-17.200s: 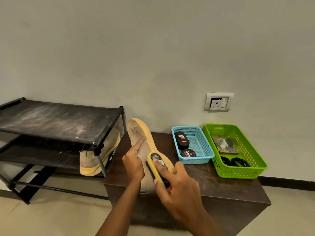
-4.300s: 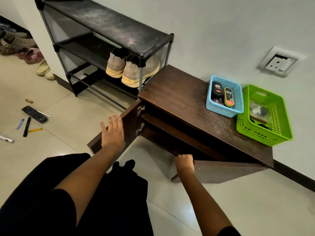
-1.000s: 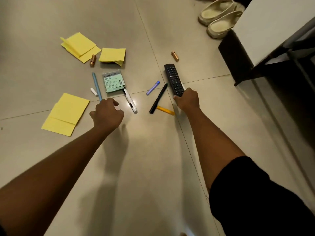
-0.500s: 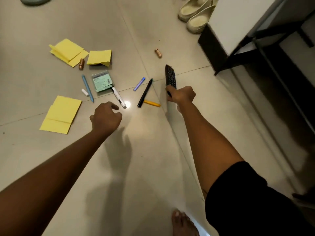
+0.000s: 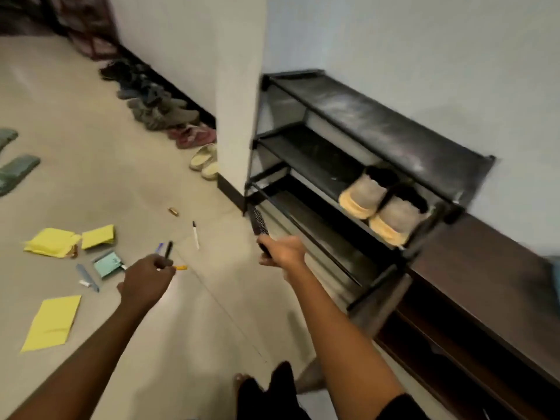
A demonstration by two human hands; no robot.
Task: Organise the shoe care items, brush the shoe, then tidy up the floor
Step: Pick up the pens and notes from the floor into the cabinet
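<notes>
Remote [image 5: 259,222] before shoe rack [image 5: 378,140]; papers [image 5: 53,324] strewn.

The fingers of our right hand [image 5: 283,248] hide the lower end of the remote [image 5: 259,221]. Our left hand [image 5: 148,275] covers the lower end of the black pen [image 5: 168,248]; whether its fingers grip it, we cannot tell.

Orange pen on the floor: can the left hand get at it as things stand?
Probably yes. The left hand is close beside the orange pen, and nothing covers the pen. Whether that hand holds the black pen is unclear, and that could hamper the grip.
</notes>
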